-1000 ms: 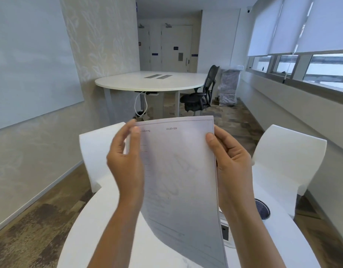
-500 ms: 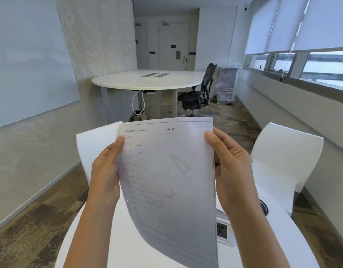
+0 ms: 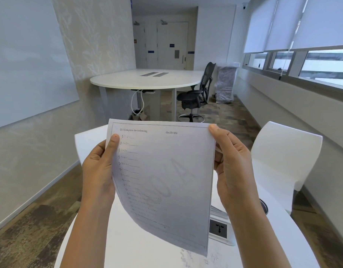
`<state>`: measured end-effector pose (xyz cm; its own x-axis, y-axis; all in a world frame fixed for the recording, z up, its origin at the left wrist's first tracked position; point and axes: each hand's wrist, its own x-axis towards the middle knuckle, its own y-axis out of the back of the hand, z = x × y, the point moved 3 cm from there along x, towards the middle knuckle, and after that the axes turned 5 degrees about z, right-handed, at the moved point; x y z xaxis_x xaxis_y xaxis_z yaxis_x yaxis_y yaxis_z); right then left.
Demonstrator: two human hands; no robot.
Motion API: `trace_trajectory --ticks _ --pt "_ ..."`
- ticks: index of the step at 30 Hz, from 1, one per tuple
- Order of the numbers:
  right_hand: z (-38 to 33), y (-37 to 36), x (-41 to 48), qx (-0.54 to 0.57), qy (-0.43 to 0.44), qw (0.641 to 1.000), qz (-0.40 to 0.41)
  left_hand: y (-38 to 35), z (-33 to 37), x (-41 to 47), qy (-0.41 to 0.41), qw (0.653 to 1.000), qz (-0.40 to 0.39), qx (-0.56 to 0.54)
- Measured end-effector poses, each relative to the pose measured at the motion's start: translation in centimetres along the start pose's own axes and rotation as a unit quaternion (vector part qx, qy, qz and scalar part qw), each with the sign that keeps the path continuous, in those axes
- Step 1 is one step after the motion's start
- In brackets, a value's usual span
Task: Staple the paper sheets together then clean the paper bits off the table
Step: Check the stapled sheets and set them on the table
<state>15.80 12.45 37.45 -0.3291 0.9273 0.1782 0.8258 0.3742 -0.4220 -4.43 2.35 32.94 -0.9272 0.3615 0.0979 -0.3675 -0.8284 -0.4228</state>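
While holding the paper sheets [image 3: 163, 176] upright above the white table [image 3: 128, 248], a person is gripping the stack by both side edges, seemingly to square the pages before stapling. The left hand [image 3: 98, 171] is pinching the left edge, thumb pressing on the printed front beside the first questions and fingers curling behind. The right hand [image 3: 232, 167] is clamping the right edge near the top corner in the same way, thumb in front and fingers behind.

The sheets are hanging clear of the tabletop, tilting so that the lower right corner is pointing down toward the near edge. The front page is showing a worksheet headed "Q.3 Complete the following". How many pages are in the stack cannot be told from this view. Holding them raised by two sides is probably letting the edges fall into line, which a clean staple calls for.

Small white paper bits [image 3: 206, 261] are lying scattered on the table just below that lower corner, awaiting the cleaning step. A socket box [image 3: 218, 228] is sitting on the table behind the sheets, and a dark round object [image 3: 263, 206] is showing partly behind the right wrist. No stapler is showing. A white chair [image 3: 283, 161] is standing at the table's far right, with a second table [image 3: 147, 80] and a black office chair [image 3: 197, 93] filling the room beyond.
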Motion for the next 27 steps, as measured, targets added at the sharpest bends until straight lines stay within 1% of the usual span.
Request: trace_trajectory --ticks 4,7,10,12,14,16,18,20,21,22,23,24,25,27 --pt "0.3 0.1 0.0 0.006 -0.005 1.0 -0.002 -0.2 0.1 -0.3 -0.005 1.0 0.017 0.002" --pt "0.7 0.2 -0.1 -0.007 -0.002 1.0 -0.02 -0.2 -0.1 -0.2 0.0 0.999 0.032 0.001" --pt "1.3 0.1 0.0 0.002 0.006 1.0 -0.029 -0.4 -0.4 0.0 0.001 0.999 0.053 0.001" --pt "1.6 0.1 0.1 0.006 0.018 1.0 -0.016 -0.7 -0.6 0.0 -0.013 0.998 0.061 0.022" --pt "1.9 0.3 0.3 0.008 0.034 0.999 0.007 -1.1 -0.9 0.2 -0.03 0.995 0.061 0.071" --pt "2.4 0.5 0.6 -0.009 0.062 0.997 0.038 -1.4 -1.3 0.3 -0.056 0.984 0.059 0.156" --pt "2.9 0.6 0.8 -0.048 0.112 0.991 0.063 -1.6 -1.4 -0.1 -0.124 0.961 0.084 0.234" --pt "3.3 0.7 0.9 -0.103 0.176 0.976 0.076 -2.1 -1.0 -1.3 -0.2 0.943 0.108 0.244" --pt "3.6 0.6 0.9 -0.135 0.207 0.966 0.077 -2.4 -0.9 -1.8 -0.207 0.944 0.095 0.237" --pt "3.9 0.5 1.0 -0.169 0.239 0.953 0.077 -2.9 -1.1 -2.1 -0.185 0.955 0.066 0.221" --pt "4.3 0.4 1.1 -0.2 0.271 0.938 0.076 -3.4 -1.5 -2.1 -0.136 0.971 0.025 0.196" --pt "4.8 0.3 1.2 -0.229 0.305 0.922 0.071 -3.9 -1.9 -2.1 -0.061 0.984 -0.021 0.167" --pt "5.4 0.2 1.3 -0.253 0.338 0.905 0.056 -4.3 -2.5 -2.0 0.03 0.988 -0.066 0.139" --pt "7.0 0.0 1.5 -0.293 0.403 0.867 -0.003 -4.8 -3.3 -1.8 0.185 0.968 -0.142 0.094"
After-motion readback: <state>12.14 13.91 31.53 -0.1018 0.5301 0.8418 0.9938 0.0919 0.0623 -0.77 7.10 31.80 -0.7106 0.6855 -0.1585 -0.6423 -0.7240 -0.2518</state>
